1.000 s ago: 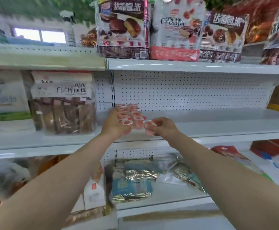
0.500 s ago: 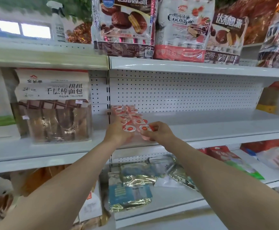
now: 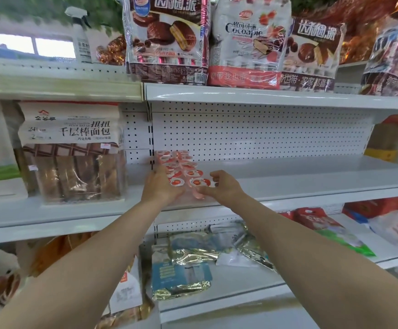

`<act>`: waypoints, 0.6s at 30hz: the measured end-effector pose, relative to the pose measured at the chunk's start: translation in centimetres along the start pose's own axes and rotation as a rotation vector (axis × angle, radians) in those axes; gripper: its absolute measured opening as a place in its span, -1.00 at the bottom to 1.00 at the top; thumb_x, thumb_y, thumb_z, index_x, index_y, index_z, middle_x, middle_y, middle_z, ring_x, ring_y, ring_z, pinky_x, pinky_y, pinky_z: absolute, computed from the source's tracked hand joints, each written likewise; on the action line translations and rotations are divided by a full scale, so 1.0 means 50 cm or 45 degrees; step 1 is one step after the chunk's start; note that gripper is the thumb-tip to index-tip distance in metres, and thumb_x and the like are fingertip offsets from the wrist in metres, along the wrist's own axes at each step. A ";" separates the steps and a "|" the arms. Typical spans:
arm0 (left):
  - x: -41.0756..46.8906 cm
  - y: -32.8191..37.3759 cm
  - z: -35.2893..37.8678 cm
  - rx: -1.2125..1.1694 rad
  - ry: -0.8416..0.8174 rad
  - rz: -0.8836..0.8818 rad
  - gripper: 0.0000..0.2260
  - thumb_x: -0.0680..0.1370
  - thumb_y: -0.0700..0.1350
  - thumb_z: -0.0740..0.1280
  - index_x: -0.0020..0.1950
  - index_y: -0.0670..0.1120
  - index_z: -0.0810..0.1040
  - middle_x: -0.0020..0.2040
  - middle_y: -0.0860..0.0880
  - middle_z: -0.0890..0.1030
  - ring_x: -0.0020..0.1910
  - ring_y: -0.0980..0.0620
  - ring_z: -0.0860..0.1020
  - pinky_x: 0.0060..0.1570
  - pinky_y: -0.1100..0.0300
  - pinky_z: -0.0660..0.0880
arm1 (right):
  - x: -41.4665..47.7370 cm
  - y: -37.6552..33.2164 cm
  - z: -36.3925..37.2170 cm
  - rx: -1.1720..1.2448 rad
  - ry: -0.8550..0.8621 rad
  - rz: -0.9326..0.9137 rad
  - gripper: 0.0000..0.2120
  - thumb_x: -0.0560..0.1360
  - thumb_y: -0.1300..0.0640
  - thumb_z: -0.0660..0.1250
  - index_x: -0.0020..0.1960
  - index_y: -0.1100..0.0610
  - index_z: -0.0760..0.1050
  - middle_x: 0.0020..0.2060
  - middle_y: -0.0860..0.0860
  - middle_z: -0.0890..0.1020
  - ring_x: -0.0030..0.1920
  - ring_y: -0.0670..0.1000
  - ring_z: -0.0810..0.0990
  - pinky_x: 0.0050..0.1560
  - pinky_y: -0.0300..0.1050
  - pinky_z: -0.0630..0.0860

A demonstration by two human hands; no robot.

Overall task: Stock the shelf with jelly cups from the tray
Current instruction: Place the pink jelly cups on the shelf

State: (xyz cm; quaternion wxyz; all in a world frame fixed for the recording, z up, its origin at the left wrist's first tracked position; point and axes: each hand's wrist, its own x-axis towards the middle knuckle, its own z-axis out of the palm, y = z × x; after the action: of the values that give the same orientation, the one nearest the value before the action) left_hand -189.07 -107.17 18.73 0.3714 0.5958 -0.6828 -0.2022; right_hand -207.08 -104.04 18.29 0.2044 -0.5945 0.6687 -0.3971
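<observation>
The white shelf (image 3: 288, 172) carries a bread bag (image 3: 72, 150) at left; beside it, jelly cups (image 3: 181, 169) stand in two rows running back to the pegboard. The left hand (image 3: 160, 186) lies flat against their left side. The right hand (image 3: 225, 186), fingers bent, touches the front cups; whether it grips one I cannot tell.

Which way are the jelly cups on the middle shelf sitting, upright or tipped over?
Upright. The jelly cups stand in two rows on the shelf, and every round red-and-white lid that shows faces up.
</observation>
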 end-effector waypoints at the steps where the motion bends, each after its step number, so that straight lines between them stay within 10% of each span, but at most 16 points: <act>1: -0.008 0.011 -0.002 0.027 0.027 0.001 -0.18 0.35 0.05 0.55 0.50 -0.07 0.23 0.37 -0.12 0.39 0.34 -0.13 0.41 0.29 -0.02 0.42 | -0.004 0.001 -0.015 -0.065 0.009 -0.028 -0.25 0.37 -0.07 0.55 0.43 0.17 0.35 0.33 0.07 0.49 0.32 0.07 0.46 0.31 -0.06 0.41; 18: -0.252 0.477 0.317 -0.020 -0.045 0.365 -0.46 0.57 0.14 0.28 0.44 -0.13 0.29 0.36 -0.15 0.36 0.36 -0.15 0.31 0.23 -0.03 0.38 | -0.242 0.264 -0.592 -0.739 0.479 0.003 -0.39 0.56 -0.24 0.23 0.43 0.15 0.36 0.30 0.18 0.48 0.36 0.21 0.35 0.28 0.08 0.41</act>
State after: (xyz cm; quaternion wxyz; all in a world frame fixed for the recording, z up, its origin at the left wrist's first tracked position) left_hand -216.54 -92.72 22.34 0.3891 0.4856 -0.7657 -0.1629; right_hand -234.97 -84.20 23.46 -0.0994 -0.5434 0.7805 -0.2929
